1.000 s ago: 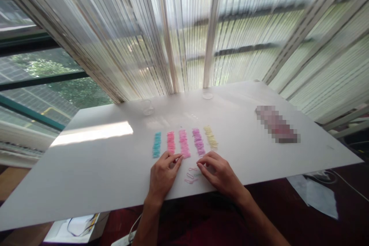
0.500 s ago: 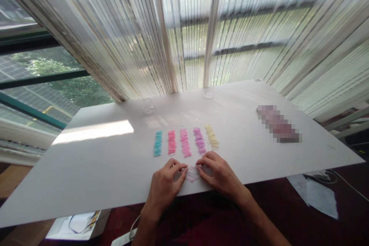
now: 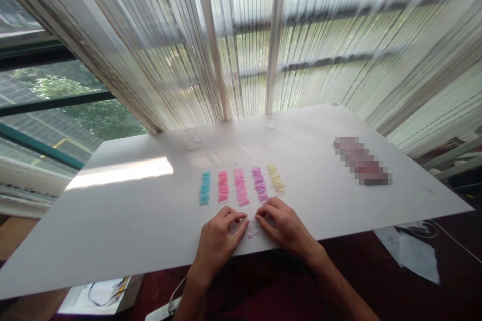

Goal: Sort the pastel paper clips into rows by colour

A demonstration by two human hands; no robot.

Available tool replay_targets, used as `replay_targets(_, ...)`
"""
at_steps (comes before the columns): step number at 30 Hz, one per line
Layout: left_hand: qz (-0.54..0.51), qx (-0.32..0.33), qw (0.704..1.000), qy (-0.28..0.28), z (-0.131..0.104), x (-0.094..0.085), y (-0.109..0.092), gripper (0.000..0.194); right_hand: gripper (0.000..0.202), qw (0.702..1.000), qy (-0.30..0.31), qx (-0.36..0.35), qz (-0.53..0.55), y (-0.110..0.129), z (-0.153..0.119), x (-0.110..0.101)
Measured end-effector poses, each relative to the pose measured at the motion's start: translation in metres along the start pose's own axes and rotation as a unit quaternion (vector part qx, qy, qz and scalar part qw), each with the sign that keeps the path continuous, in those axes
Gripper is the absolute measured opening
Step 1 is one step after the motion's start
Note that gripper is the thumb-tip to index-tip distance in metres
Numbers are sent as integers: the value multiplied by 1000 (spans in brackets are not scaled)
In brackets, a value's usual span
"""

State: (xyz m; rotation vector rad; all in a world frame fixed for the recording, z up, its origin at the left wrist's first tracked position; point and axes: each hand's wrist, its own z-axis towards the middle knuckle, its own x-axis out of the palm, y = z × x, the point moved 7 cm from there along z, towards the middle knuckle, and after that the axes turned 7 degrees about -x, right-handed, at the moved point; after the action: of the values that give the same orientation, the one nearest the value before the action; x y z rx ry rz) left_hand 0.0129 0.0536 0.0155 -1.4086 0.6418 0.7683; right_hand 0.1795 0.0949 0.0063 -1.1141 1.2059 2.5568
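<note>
Just in front of me, a few pale pink elastic bands [image 3: 250,232] lie in a small loose cluster near the table edge. My left hand [image 3: 220,233] is closed in a pinch at the cluster's upper left, and a pale pink loop appears to run up to its thumb. Opposite it, my right hand [image 3: 288,223] pinches thumb to forefinger; anything between those tips is too small to make out. Beyond my hands stand neat columns of small bands: teal [image 3: 205,187], coral pink [image 3: 223,186], pink [image 3: 241,186], purple [image 3: 259,184] and yellow [image 3: 276,178].
The white table [image 3: 143,225] reaches back to a striped curtain [image 3: 248,60] and window. Toward its far edge sit a clear round container [image 3: 193,139] and a clear round lid [image 3: 271,123]. A pixelated pinkish object [image 3: 362,161] lies on the right.
My fingertips have drawn slightly closer together. Fewer pale pink loops show between them, and the visible cluster looks smaller. The colour columns stay as they were.
</note>
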Motion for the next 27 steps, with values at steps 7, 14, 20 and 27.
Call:
replay_targets(7, -26, 14, 1000, -4, 0, 1, -7, 17, 11, 1000, -4, 4, 15, 1, 0, -2)
replay_targets(14, 5, -39, 993, -111, 8, -36, 25, 20, 11, 999, -18, 13, 27, 1, 1, -6)
replay_targets(20, 76, -87, 983, -141, 12, -55, 46, 19, 12, 999, -17, 24, 36, 2, 1, -6)
replay_targets(27, 95, -84, 983, -134, 12, -48, 43, 19, 13, 999, -17, 17, 33, 1, 1, -6)
